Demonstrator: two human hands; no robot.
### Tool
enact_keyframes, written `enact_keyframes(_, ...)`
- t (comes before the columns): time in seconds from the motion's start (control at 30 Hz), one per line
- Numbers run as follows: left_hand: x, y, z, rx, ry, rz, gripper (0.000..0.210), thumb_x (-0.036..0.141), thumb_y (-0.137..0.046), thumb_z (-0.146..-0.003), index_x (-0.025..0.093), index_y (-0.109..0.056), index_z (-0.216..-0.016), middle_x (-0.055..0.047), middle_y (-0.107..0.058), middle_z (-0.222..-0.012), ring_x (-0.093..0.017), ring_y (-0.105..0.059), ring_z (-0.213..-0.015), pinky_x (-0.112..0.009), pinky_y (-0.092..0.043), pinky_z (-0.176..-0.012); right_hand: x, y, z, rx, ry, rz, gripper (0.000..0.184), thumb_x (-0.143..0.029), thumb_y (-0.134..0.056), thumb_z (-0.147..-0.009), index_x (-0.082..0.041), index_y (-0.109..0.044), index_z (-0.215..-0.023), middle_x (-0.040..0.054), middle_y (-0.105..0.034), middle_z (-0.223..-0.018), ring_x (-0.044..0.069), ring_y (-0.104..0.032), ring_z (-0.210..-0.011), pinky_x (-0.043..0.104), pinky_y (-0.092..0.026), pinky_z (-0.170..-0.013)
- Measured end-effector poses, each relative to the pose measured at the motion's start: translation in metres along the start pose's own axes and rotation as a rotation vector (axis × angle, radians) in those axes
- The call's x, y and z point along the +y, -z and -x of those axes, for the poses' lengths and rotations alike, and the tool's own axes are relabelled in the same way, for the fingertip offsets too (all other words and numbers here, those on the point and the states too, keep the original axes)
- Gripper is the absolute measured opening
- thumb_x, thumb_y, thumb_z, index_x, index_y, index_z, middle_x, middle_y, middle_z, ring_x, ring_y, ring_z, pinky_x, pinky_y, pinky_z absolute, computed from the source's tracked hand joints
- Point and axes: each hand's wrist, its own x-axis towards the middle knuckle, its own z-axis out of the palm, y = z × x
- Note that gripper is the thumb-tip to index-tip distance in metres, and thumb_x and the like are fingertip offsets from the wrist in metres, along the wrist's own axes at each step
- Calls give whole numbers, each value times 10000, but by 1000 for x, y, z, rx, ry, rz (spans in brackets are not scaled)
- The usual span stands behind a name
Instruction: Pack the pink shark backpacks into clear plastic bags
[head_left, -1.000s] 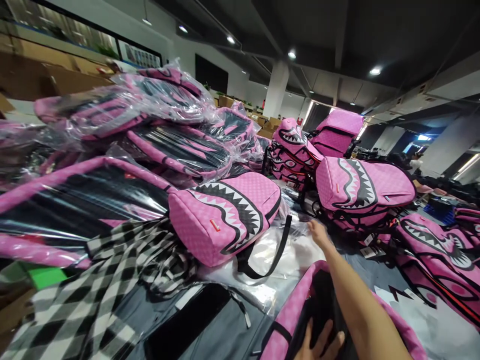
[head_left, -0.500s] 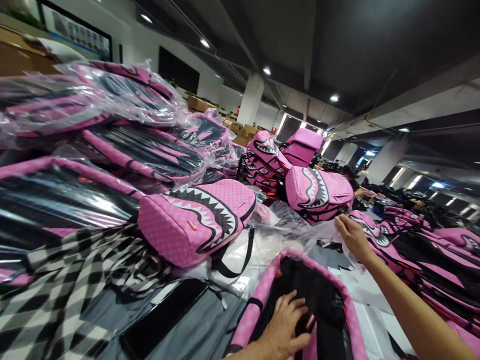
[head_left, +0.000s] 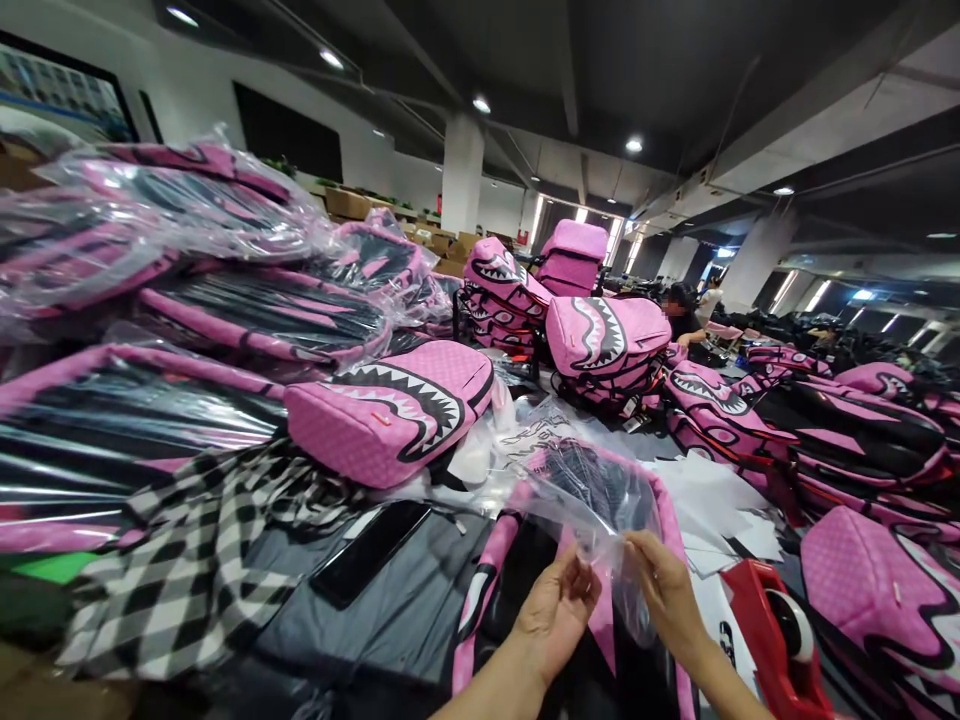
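Observation:
My left hand (head_left: 556, 606) and my right hand (head_left: 666, 592) are close together over a pink and black backpack (head_left: 491, 572) lying with its black side up. Between them is a clear plastic bag (head_left: 551, 508), its edge pinched in the fingers of both hands. The bag spreads over the upper part of the backpack, which shows through the film. Just beyond, to the left, another pink backpack (head_left: 390, 410) with a printed shark mouth lies on its back.
Wrapped backpacks (head_left: 262, 310) are piled high at left. More backpacks (head_left: 607, 340) are stacked ahead and at right. A phone (head_left: 371, 550) and a checkered cloth (head_left: 202, 560) lie left; paper sheets (head_left: 709, 495) and a red tape dispenser (head_left: 772, 640) lie right. A person (head_left: 681, 312) is farther back.
My right hand has come back toward me, drawing the clear bag over the backpack. My left hand has left the backpack's black surface and now pinches the bag's edge. The view has shifted right.

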Motion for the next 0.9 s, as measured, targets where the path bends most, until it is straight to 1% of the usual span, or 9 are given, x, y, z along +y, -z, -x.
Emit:
enact_keyframes(0.13,8,16,9,90,-142,-91,47,75,-697,-890,110,-694,-859,-12,-670,-663,-110,-610,-494,-229,-507,-500,-5,-10,17,-2,6,-20,289,-340,-415,-1061,-224,-645,-930,8,-650,-769,129,-638,-627,199,-513,-581)
enact_keyframes(0.23,19,26,16,125,-331,-180,172,71,-834,-734,133,-674,-748,23,-628,-607,-86,-572,-498,-196,-468,-518,-9,-6,21,-53,70,84,284,-320,-419,-1058,-234,-668,-953,27,-682,-840,135,-681,-676,206,-529,-600)
enact_keyframes(0.33,23,33,28,6,-513,-377,364,240,-975,-545,147,-647,-673,52,-589,-597,-72,-532,-541,-185,-453,-578,-23,-7,24,-14,155,201,214,-354,-558,-995,-246,-674,-1138,80,-700,-1020,205,-707,-888,302,-577,-760)
enact_keyframes(0.43,20,38,42,-126,-765,-659,472,480,-949,-560,164,-609,-644,54,-553,-611,-89,-498,-592,-203,-444,-622,-38,-21,26,13,174,204,295,-413,-686,-906,-251,-693,-1152,99,-699,-1022,260,-674,-940,382,-555,-802)
enact_keyframes(0.5,19,43,48,-130,-949,-864,503,565,-872,-652,181,-551,-605,52,-501,-610,-104,-470,-598,-219,-425,-608,-42,-33,25,-80,77,47,204,-430,-657,-922,-241,-731,-933,59,-691,-856,219,-655,-804,328,-524,-713)
enact_keyframes(0.57,24,51,51,-90,-1138,-1058,523,587,-800,-735,190,-506,-564,48,-452,-614,-109,-441,-592,-225,-401,-587,-41,-42,20,-245,-83,-188,316,-465,-637,-930,-221,-706,-742,20,-648,-720,173,-607,-687,273,-475,-636)
enact_keyframes(0.7,51,78,48,48,-1284,-1300,616,705,-696,-769,197,-464,-508,43,-418,-585,-113,-418,-558,-229,-389,-554,-32,-49,3,-435,-394,-556,439,-614,-705,-828,-182,-717,-747,27,-660,-725,177,-593,-704,277,-457,-672)
enact_keyframes(0.8,78,106,48,229,-1214,-1336,728,898,-547,-711,222,-402,-482,50,-380,-510,-114,-387,-478,-240,-364,-467,-22,-50,-15,-333,-545,-694,527,-696,-697,-775,-173,-706,-840,49,-678,-768,198,-607,-724,298,-470,-679)
enact_keyframes(0.9,93,129,63,331,-1265,-1540,711,885,-492,-765,227,-446,-501,44,-420,-488,-124,-420,-419,-257,-379,-423,-12,-50,-32,-35,-633,-606,559,-757,-622,-768,-203,-630,-845,2,-595,-689,178,-540,-624,286,-432,-570)
